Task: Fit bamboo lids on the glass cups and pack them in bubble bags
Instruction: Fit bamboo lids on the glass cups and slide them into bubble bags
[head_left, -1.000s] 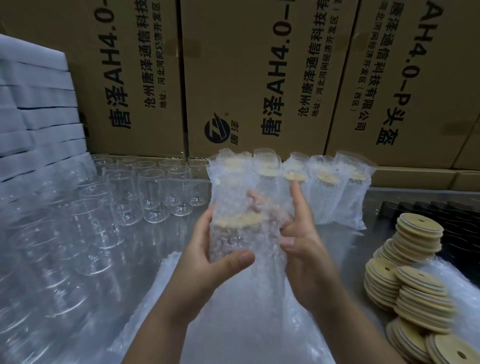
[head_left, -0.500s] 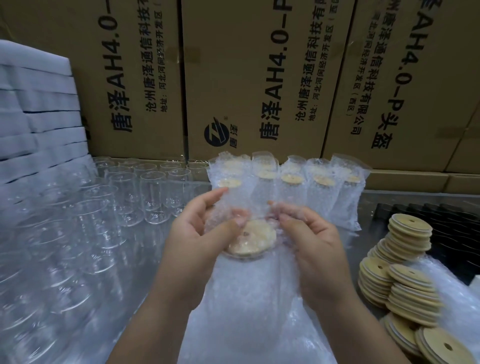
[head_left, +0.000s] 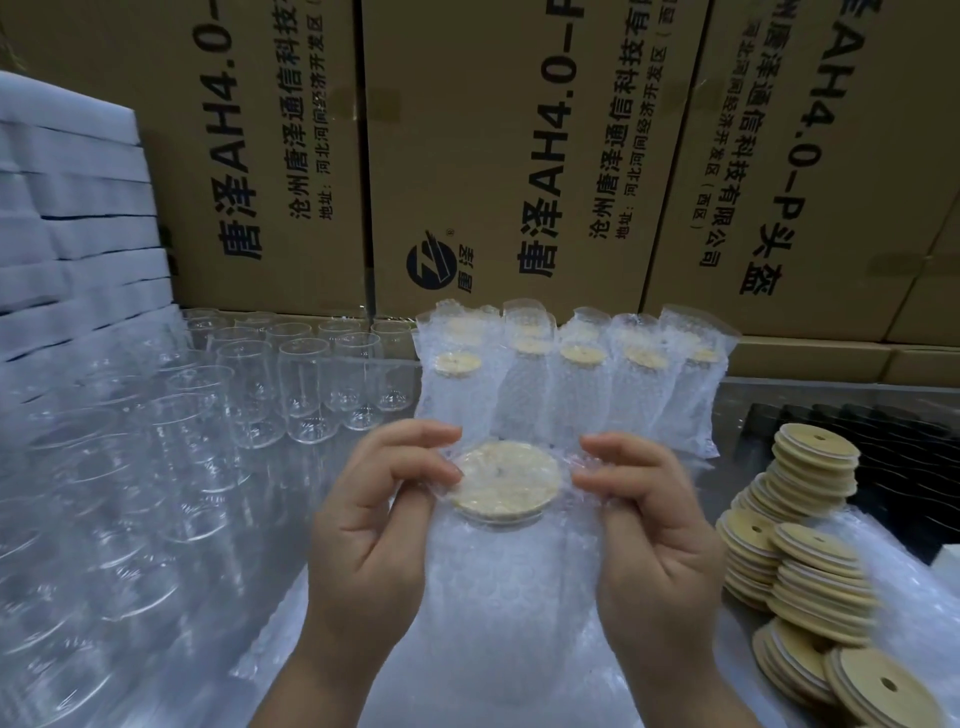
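Head view: left hand (head_left: 374, 525) and right hand (head_left: 649, 530) pinch bubble bag (head_left: 498, 597) over lidded cup (head_left: 506, 480); bagged cups (head_left: 571, 384) done behind, many bare cups (head_left: 291, 384), loose lids (head_left: 810, 545) left.

Three cartons at back, print turned sideways. Left carton (head_left: 249, 130): 唐泽AH4.0, 沧州唐泽通信科, 地址:河北河间经济开, cut off above. Middle carton (head_left: 493, 130): 唐泽AH4.0-, 沧州唐泽通信科技有, plus round logo (head_left: 430, 260) marked 唐泽. Right carton (head_left: 841, 130): AH4.0-P头盔, 通信科技有限公司, 经济开发区(西区)

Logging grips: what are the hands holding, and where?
Left hand and right hand pinch the bubble bag at its top, flanking the bamboo lid.
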